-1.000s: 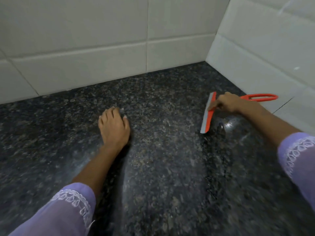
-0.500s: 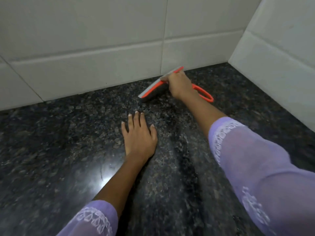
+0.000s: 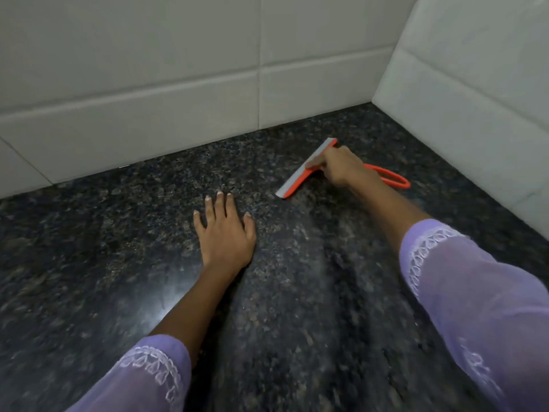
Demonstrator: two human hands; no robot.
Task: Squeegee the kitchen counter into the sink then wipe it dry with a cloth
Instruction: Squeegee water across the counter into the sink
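My right hand (image 3: 337, 168) is closed around the squeegee (image 3: 300, 173) at one o'clock, blade on the counter (image 3: 89, 233); left hand (image 3: 225, 233) lies flat, fingers spread, empty. With no sink visible, I risk streaking water toward the wall (image 3: 178, 84).

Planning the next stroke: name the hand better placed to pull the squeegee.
Right. The right hand already grips the squeegee on the counter; the left hand lies flat, empty.

Orange squeegee (image 3: 307, 171), speckled black counter (image 3: 118, 248), white tiles (image 3: 148, 84), lilac lace-trimmed sleeves (image 3: 475, 292).
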